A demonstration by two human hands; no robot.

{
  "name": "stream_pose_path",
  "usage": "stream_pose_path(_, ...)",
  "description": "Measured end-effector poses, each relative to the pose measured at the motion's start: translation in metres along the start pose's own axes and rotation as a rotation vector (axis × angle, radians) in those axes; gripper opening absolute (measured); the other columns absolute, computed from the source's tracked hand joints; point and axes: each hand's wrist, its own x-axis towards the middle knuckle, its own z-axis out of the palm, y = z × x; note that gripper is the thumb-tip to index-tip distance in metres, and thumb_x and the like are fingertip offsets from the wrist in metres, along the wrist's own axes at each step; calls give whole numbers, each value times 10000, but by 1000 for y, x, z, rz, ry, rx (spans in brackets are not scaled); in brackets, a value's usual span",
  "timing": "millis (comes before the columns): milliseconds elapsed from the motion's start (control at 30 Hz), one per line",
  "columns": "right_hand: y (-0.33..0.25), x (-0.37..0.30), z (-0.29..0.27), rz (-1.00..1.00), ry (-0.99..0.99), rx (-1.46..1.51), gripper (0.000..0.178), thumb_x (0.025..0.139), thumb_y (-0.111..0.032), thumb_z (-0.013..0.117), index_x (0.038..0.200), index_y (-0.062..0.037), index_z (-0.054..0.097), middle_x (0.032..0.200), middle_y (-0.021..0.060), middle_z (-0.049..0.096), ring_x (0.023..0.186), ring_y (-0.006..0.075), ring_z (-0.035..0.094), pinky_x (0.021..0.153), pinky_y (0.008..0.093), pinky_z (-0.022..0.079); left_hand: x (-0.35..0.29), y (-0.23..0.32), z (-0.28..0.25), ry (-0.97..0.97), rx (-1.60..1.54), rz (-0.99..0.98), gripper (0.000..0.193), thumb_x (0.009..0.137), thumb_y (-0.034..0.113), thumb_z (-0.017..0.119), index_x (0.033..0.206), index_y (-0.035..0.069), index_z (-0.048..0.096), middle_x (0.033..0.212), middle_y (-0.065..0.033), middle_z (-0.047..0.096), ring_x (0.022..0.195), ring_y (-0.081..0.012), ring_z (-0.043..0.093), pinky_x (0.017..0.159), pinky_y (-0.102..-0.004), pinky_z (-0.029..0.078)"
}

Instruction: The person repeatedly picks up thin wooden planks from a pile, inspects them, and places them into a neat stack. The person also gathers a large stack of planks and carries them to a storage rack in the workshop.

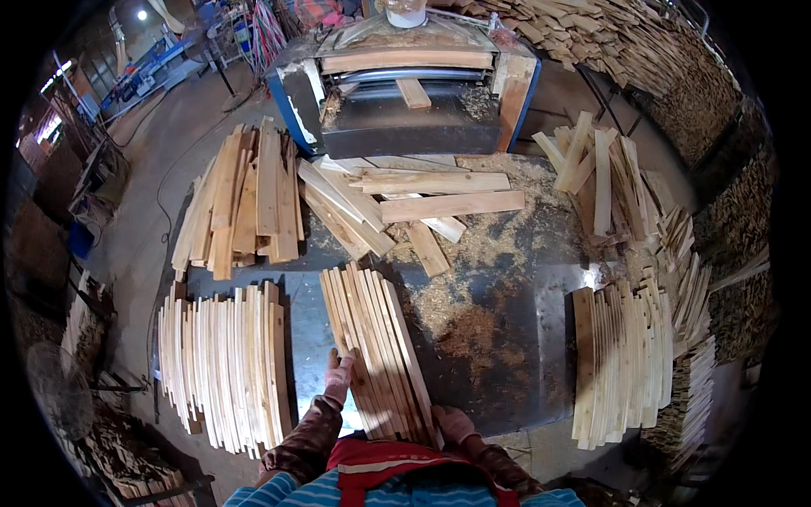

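Head view: the board bundle (376, 346) slants from eleven to five o'clock between the separated hands. The left hand (340, 376), nearer its middle, lies open-fingered along its nine-o'clock side; the right hand (454, 424) sits by its five-o'clock end, grip unclear.

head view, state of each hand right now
Left hand: open, against the left side of the wooden strips.
Right hand: at the strips' near right edge; open or closed cannot be told.
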Motion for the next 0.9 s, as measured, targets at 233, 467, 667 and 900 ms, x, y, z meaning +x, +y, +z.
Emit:
stream_pose_path(233,-64,4,-25,221,16,323,436,1003,-324,456,1378,-108,515,1382,250,517,1179,411,579,970,460,499,-17,28,22,-90,-48,12,646,946,301,685,1447,-6,415,1218,-127,616,1074,-212,589,918,-328,487)
stream_pose_path(467,1,176,-170,-55,405,31,433,942,-320,558,1305,-86,569,1281,207,584,1133,408,594,976,486,479,11,25,-12,-115,153,-79,631,979,295,618,1474,-30,398,1370,-156,549,1180,-249,571,987,-339,458)
stream_pose_path(667,-8,366,-371,-136,694,-659,567,882,-151,530,1433,-51,443,1322,169,546,1220,363,526,1011,471,455,21,75,42,358,-39,76,712,917,97,685,1522,-34,332,1534,-193,425,1423,-285,404,1171,-375,323)
stream_pose_path(900,16,412,-388,-43,482,-736,562,823,-208,607,1333,-5,486,1245,230,533,1104,385,566,895,524,491,60,118,89,48,54,493,602,952,132,682,1483,10,425,1516,-176,463,1400,-293,446,1131,-389,396)
